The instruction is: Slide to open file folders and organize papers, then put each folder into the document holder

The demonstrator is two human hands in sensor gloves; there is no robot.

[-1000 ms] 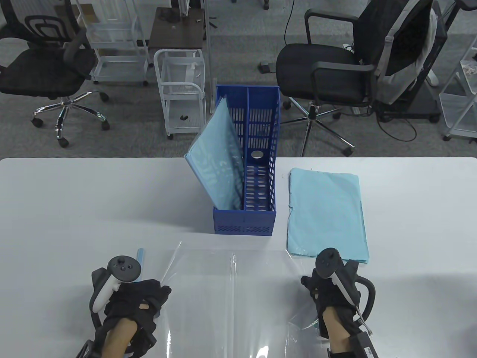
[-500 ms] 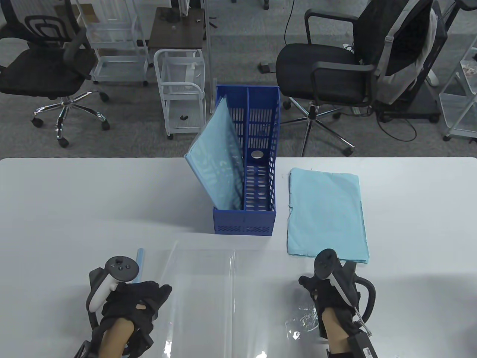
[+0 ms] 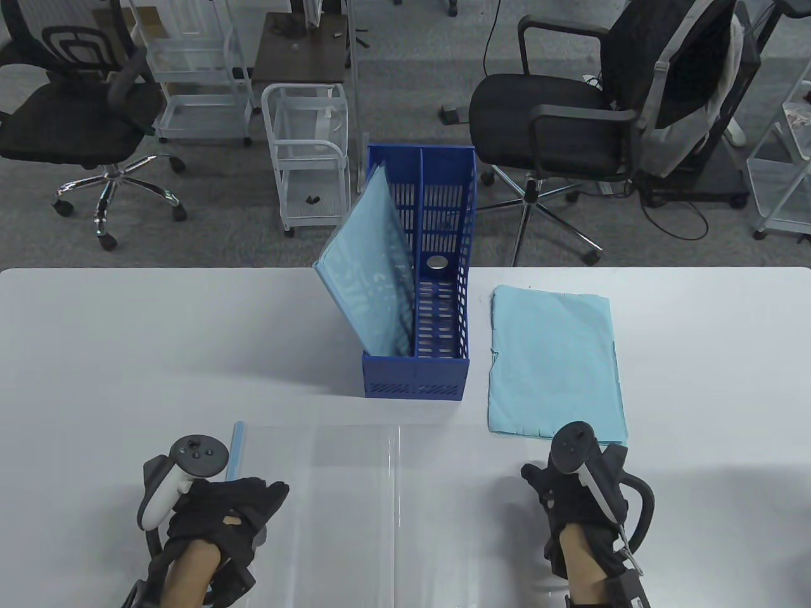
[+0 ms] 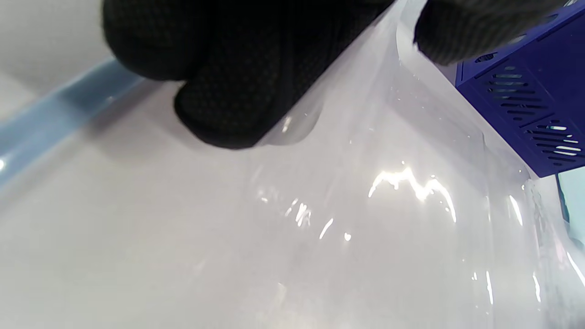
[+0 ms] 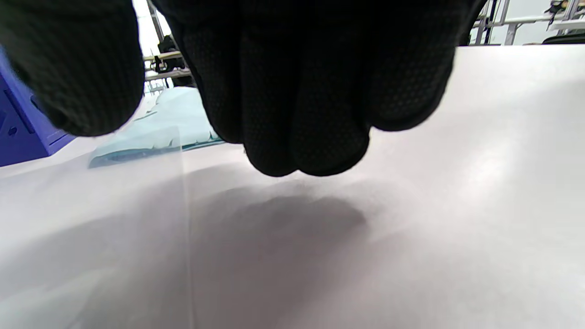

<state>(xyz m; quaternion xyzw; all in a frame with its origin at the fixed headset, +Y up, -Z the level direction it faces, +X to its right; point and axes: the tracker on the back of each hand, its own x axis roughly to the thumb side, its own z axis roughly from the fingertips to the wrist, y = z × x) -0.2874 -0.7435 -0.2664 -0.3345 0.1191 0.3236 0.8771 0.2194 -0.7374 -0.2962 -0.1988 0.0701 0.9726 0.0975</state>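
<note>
2 gloved hands rest at the clear folder (image 3: 393, 500) lying open on the worktop (image 3: 127, 354): left grip (image 3: 222, 519) pinches its left edge; right grip (image 3: 573, 506) curled, holding nothing. Document holder (image 3: 415, 373) stands just beyond.

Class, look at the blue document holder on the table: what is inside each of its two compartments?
The document holder has a light blue folder leaning in its left compartment. The right compartment looks empty, though its floor is hidden by the walls.
</note>
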